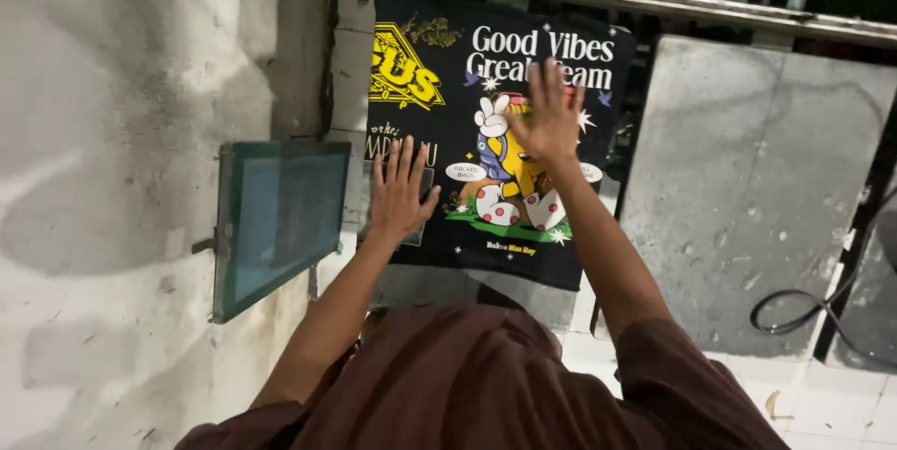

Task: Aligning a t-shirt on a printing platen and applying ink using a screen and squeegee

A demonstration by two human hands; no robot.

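Grey worktop (747,179), black printed cloth (439,226) under both hands' flat fingers (551,85).

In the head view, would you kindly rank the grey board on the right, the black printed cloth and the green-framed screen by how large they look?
1. Grey board, though the black printed cloth looks close to it, so this is unsure.
2. Black printed cloth, under both the left hand and the right hand.
3. Green-framed screen, clearly smallest.

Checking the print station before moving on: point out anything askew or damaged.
The green-framed screen sits tilted beside the black printed fabric. Both hands, left hand and right hand, lie flat on the fabric. No damage shows.
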